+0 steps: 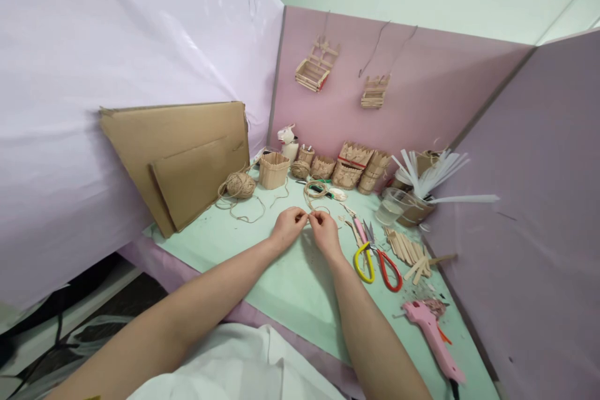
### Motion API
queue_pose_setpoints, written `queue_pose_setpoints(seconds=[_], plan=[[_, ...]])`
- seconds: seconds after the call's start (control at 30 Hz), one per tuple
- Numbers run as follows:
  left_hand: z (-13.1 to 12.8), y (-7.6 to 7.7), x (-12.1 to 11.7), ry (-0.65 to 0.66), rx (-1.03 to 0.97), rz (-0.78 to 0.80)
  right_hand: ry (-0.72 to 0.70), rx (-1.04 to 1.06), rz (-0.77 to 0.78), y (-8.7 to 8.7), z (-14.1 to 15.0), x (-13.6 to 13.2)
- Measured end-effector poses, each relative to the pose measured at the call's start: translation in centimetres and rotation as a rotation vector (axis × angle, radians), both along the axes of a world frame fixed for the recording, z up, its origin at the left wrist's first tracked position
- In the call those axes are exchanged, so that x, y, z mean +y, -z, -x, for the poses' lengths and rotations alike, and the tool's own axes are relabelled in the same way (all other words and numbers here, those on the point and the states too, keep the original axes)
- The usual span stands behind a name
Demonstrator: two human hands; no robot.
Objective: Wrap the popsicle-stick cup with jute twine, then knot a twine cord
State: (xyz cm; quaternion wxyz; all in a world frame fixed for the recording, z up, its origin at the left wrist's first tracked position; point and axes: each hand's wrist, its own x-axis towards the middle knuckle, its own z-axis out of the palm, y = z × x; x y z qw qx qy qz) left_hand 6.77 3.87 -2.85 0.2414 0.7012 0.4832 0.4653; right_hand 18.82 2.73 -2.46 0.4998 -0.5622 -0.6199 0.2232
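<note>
Over the middle of the table, my left hand (289,229) and my right hand (324,232) meet fingertip to fingertip. Both are closed in a pinch on thin brown twine (307,199), of which only a little shows at the fingers. Loops of this twine lie just beyond the hands. A ball of twine (240,185) with loose strands rests to the left, beside a wooden-stick basket (274,170). Right of my right hand lie scissors (370,250) with one yellow and one red handle, near a pink-handled tool (360,229).
A pink glue gun (434,337) and flat wooden sticks (407,250) lie at the right. Behind them stand a clear plastic cup (390,207) and a pot of white strips (417,209). Cardboard sheets (197,169) lean at the left. Small stick baskets (347,165) line the back wall.
</note>
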Motion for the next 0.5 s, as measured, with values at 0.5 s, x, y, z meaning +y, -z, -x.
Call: queue_pose_setpoints(seconds=[0.5], plan=[[-0.13,0.44,0.97,0.066,-0.121,0.134,-0.017,0.004,0.049,0.25,-0.09,0.12]])
